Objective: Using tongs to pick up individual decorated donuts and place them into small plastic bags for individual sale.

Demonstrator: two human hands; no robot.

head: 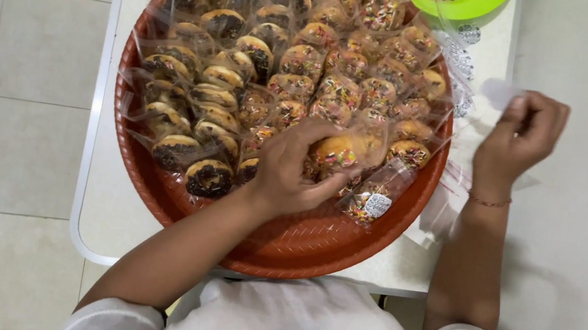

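A big round red-brown tray [298,242] on a white table holds several cookies in clear bags, chocolate-topped ones [223,23] at the left and sprinkle-topped ones [343,88] at the right. My left hand [292,168] rests on the tray's near right part, its fingers closed round a bagged sprinkle cookie [346,152]. Another bagged cookie with a round sticker [373,199] lies just right of it. My right hand [520,135] is raised beyond the tray's right edge, pinching a small clear sticker or piece of plastic [499,93] between the fingertips.
A lime-green bowl [478,3] with sprinkles stands at the table's far right. A sheet of round stickers [463,62] and loose clear bags [452,187] lie to the right of the tray. The white table's edge [88,159] borders a tiled floor [10,110] on the left.
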